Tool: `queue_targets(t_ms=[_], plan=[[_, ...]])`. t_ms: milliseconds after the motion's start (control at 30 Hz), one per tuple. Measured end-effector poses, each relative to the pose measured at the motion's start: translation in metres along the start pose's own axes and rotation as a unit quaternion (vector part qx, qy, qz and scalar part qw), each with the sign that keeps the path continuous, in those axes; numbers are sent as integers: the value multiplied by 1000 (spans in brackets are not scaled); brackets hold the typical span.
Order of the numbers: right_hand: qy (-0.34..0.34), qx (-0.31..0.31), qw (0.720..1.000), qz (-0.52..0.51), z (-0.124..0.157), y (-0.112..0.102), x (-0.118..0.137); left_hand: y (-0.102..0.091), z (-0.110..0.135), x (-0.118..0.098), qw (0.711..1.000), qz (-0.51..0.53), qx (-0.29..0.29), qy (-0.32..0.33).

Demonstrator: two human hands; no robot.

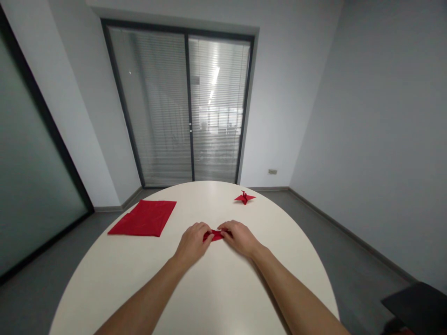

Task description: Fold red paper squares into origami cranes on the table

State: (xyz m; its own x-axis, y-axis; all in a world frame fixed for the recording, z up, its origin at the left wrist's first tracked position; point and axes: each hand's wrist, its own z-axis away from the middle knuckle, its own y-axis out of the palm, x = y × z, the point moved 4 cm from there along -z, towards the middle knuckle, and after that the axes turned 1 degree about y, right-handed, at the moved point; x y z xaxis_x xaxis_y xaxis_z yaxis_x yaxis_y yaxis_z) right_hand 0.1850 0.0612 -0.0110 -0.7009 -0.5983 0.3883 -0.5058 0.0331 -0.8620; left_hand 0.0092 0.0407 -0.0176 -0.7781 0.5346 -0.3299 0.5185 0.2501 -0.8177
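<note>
Between my hands, near the middle of the white table, is a small piece of folded red paper [217, 235]. My left hand [194, 239] pinches its left end, thumb towards me and fingers curled over the far side. At the right end, my right hand [240, 236] grips the paper in the same way. Both hands rest low over the tabletop, and their fingers cover much of the paper, so its exact folded shape is hidden. Beyond my right hand stands a finished red paper crane [245, 198] with its wings spread.
A flat stack of red paper sheets [145, 218] lies on the left of the round white table [195, 298]. A dark chair [419, 302] shows at the lower right. Glass doors with blinds [188, 107] are beyond the table.
</note>
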Motion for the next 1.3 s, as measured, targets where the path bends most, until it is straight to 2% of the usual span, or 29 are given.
queue_targets(t_ms=[167,367,567,733,1000,1133,1233,1300], plan=[[-6,1,1000,3,0,0,-4,-2,0,0,1000,-12,13,15],[3,1,1000,-3,0,0,-7,-1,1,4,1000,31,1,2],[11,9,1000,7,0,3,-10,4,1,11,995,86,-10,-40],[7,5,1000,1,0,3,-11,8,-1,16,990,129,-12,-46],[6,2,1000,2,0,2,-12,15,-3,32,969,211,-18,-128],[15,-1,1000,3,1,1,-14,14,-3,37,959,241,-34,-143],[20,-4,1000,0,2,-1,-16,14,-2,36,962,232,-28,-144],[24,-6,1000,-4,2,-1,-17,12,-1,35,971,190,-20,-141]])
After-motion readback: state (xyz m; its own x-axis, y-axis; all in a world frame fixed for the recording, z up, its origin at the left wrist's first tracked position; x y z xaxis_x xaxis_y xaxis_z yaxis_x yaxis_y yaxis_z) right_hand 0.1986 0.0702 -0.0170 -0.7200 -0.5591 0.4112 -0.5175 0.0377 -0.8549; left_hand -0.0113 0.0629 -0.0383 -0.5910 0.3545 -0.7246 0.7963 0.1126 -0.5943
